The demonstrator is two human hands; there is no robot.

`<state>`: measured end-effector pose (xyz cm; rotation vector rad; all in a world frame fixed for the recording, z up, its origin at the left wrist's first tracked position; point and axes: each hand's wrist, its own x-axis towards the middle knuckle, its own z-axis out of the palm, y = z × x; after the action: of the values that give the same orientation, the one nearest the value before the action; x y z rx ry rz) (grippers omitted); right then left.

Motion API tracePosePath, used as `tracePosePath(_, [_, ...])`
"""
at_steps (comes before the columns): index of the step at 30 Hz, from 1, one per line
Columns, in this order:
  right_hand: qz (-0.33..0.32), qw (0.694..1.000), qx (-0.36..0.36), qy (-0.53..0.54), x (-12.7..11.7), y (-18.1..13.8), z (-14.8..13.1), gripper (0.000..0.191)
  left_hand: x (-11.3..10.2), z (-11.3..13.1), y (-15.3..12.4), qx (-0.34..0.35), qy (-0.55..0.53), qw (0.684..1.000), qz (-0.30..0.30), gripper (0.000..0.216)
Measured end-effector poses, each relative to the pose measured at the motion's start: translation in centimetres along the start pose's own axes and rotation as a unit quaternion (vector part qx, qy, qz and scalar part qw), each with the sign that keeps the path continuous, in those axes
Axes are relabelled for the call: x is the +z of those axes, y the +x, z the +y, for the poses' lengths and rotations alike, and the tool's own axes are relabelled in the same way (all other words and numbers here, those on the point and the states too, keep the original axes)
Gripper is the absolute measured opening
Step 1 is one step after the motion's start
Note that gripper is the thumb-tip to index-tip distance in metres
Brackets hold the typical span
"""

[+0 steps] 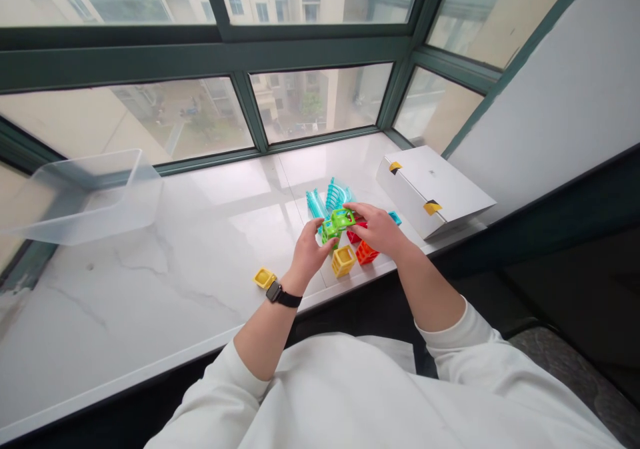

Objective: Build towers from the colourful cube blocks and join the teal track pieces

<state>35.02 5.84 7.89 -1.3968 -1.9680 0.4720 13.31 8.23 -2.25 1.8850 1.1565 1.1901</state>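
Head view: the left hand (310,250) and the right hand (380,229) are partly closed, and together they hold the green blocks (343,219) between thumbs and fingers, over the window sill (210,235). Near the hands stand a yellow block (343,262) and an orange block (367,254), and behind the green blocks are the cyan pieces (337,196)

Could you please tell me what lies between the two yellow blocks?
In the head view, the left hand comes between the left yellow block and the right yellow block.
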Motion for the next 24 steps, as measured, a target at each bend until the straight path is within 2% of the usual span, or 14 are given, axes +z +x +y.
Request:
tracePosePath(5, [-0.035, 0.999, 0.024, 0.016, 0.6, 0.9, 0.0, 0.054, 0.3, -0.1, 0.3, -0.010, -0.059, 0.998, 0.014, 0.052])
tracePosePath(10, [-0.044, 0.998, 0.040, 0.010, 1.3, 1.6, 0.0, 0.054, 0.7, -0.9, 0.6, -0.017, -0.096, 0.995, 0.015, 0.055])
tracePosePath(24, [-0.057, 0.998, 0.039, 0.008, 2.6, 2.2, 0.9, 0.060, 0.2, -1.0, 0.6, 0.017, -0.039, 0.999, 0.009, 0.063])
